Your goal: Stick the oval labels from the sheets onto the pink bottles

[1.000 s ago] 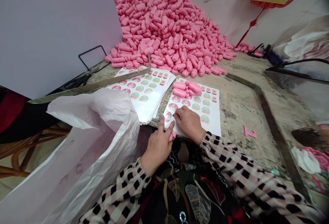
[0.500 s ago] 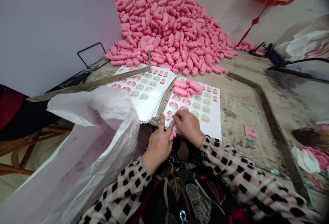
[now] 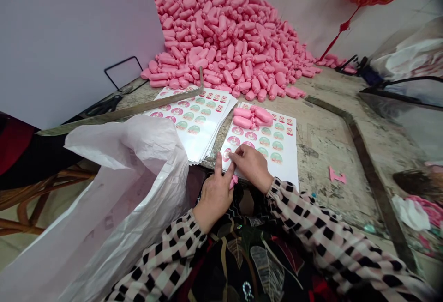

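Near the near-left corner of the sheet (image 3: 290, 170), the oval sticker (image 3: 226, 154), lengthwise along the side edge, is touched by the right hand (image 3: 252, 164), fingertips bunched (whether pinching is unclear), a pink piece (image 3: 234, 180) being held in the left hand (image 3: 213, 194), two fingers spread.

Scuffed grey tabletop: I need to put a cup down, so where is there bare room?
The roomiest bare patch lies between the white sticker sheet beneath the right hand and the bent dark metal bar, behind the small pink scrap. It's crowded at the back, under piled pink bottle-shaped pieces, and left, with stacked white sticker sheets.
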A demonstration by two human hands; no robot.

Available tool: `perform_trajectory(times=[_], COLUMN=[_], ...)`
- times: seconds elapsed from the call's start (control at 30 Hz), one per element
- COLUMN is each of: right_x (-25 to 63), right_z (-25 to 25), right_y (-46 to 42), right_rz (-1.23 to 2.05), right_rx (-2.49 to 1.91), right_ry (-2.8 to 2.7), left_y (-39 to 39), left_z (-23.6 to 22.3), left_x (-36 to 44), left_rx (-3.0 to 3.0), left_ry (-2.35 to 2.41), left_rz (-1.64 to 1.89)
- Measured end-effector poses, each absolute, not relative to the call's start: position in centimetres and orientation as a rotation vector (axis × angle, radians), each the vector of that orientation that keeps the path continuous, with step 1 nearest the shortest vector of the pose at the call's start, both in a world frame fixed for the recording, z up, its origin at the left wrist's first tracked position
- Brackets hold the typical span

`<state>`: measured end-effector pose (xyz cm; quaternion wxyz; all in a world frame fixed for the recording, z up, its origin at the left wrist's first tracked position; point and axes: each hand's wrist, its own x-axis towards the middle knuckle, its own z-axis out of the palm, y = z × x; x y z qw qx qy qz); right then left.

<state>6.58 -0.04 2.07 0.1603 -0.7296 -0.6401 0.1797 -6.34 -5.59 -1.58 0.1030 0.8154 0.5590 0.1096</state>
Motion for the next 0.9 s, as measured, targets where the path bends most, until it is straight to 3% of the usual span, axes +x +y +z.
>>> perform_trajectory(times=[0.63, 0.9], right_x=[6.7, 9.2], right_z=[5.1, 2.9], right_y=[1.0, 0.0], right_rz=[0.408, 0.569], right_rx=[-2.043, -1.901], right_ry=[-1.815, -1.634], left_y=[-5.7, -5.8], left_z=[-1.2, -1.1], left_x=[-6.4, -7.0], left_rx=[2.405, 2.32], left_ry=[1.673, 1.553], left_rz=[0.295, 0.426])
